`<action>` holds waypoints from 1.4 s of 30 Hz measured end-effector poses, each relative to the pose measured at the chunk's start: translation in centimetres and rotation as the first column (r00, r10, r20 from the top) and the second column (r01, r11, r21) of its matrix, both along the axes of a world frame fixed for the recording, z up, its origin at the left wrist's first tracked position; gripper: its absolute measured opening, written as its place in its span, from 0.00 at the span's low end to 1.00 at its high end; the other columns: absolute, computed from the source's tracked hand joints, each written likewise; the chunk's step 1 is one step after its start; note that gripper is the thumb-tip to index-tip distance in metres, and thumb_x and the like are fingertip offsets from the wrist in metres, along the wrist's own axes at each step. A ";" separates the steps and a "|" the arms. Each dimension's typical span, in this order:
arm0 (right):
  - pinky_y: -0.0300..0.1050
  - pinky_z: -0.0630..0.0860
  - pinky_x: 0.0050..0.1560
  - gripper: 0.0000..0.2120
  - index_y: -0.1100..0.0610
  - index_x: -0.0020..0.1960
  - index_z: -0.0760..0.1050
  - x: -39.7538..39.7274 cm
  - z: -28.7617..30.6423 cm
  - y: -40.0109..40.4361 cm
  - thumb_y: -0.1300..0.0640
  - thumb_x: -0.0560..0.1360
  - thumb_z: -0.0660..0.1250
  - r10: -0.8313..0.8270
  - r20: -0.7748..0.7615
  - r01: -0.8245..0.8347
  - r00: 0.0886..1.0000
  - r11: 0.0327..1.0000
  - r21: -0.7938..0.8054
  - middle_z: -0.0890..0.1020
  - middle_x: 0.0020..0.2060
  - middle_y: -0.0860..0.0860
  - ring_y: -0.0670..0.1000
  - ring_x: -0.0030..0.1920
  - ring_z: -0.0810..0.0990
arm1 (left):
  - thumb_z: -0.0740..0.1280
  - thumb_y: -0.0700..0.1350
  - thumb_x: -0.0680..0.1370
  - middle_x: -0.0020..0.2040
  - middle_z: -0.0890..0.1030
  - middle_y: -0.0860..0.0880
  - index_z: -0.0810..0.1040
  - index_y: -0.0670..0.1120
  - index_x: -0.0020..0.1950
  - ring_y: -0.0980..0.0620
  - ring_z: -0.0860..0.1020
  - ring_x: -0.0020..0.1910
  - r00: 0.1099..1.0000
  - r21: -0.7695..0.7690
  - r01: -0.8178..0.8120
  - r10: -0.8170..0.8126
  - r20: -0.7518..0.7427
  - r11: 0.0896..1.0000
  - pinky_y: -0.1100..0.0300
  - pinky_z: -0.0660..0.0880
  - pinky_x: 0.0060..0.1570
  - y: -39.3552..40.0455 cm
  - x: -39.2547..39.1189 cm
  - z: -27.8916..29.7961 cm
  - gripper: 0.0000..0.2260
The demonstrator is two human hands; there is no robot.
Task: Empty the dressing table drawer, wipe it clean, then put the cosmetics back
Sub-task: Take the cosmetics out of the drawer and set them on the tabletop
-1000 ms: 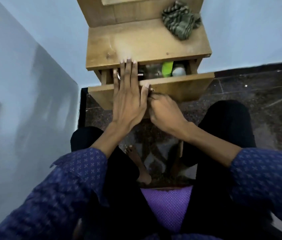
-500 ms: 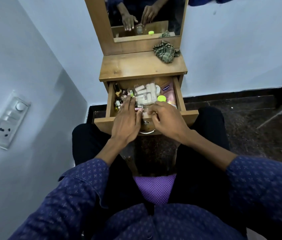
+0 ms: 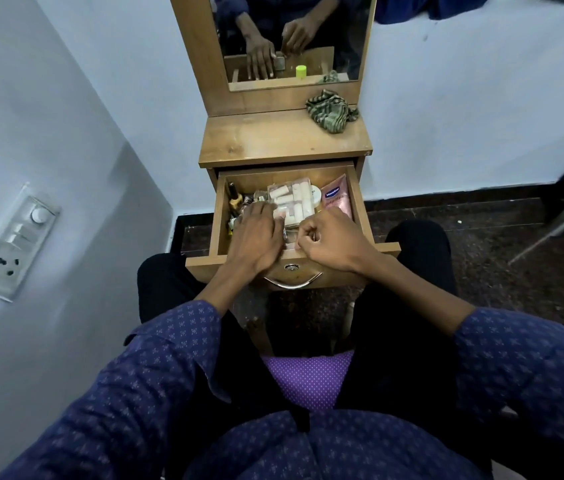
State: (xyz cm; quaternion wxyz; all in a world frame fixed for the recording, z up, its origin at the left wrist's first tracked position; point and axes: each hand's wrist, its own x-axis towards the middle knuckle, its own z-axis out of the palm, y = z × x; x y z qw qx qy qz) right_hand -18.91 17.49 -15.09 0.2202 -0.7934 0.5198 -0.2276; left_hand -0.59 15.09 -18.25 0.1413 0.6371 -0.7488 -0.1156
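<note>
The dressing table drawer (image 3: pixel 360 202) is pulled out over my knees and is full of cosmetics. A clear pack of white rolls (image 3: pixel 292 200) lies in the middle, with a pink sachet (image 3: pixel 336 199) at the right and small dark bottles (image 3: pixel 235 199) at the left. My left hand (image 3: pixel 256 237) rests with straight fingers on the bottles and the pack's left edge. Fingers curled, my right hand (image 3: pixel 334 240) pinches the pack's near edge. A striped green cloth (image 3: pixel 330 110) lies crumpled on the wooden tabletop (image 3: pixel 273 140).
A mirror (image 3: pixel 291 39) stands behind the tabletop and reflects both hands and a green-capped bottle. A switch board (image 3: pixel 13 240) is on the left wall. I sit on a purple seat (image 3: pixel 308 379) with my knees either side of the drawer's metal handle (image 3: pixel 291 282). Dark floor lies to the right.
The drawer has gone from barely open to fully pulled out. Both hands moved from its front edge into it, onto the cosmetics. My right hand now covers the green-capped bottle.
</note>
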 end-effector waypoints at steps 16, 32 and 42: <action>0.49 0.78 0.41 0.07 0.58 0.49 0.79 0.3 -3.6 -7.4 0.56 0.77 0.65 -0.571 -0.005 0.571 0.821 0.821 -0.018 0.81 0.59 0.57 0.57 0.48 0.82 | 0.56 0.51 0.86 0.74 0.74 0.41 0.70 0.43 0.74 0.37 0.64 0.77 0.990 0.080 -0.138 0.137 0.017 0.987 0.34 0.61 0.73 -5.6 -0.8 -1.3 0.19; 0.44 0.79 0.48 0.13 0.55 0.56 0.83 -0.1 -4.7 -8.4 0.56 0.73 0.72 -0.522 0.202 0.447 0.829 0.835 0.321 0.85 0.42 0.47 0.48 0.47 0.84 | 0.57 0.49 0.86 0.71 0.77 0.40 0.65 0.42 0.76 0.37 0.65 0.76 0.988 0.163 -0.085 0.104 -0.112 0.983 0.31 0.61 0.74 -6.1 -0.8 -2.4 0.21; 0.43 0.80 0.42 0.16 0.52 0.52 0.80 -0.5 -4.1 -8.2 0.51 0.67 0.77 -0.554 0.389 0.431 0.736 0.826 0.362 0.85 0.40 0.48 0.47 0.42 0.85 | 0.58 0.50 0.86 0.72 0.77 0.44 0.69 0.46 0.74 0.40 0.67 0.73 0.951 0.176 -0.105 0.151 -0.269 0.979 0.35 0.64 0.72 -6.3 -0.5 -3.0 0.17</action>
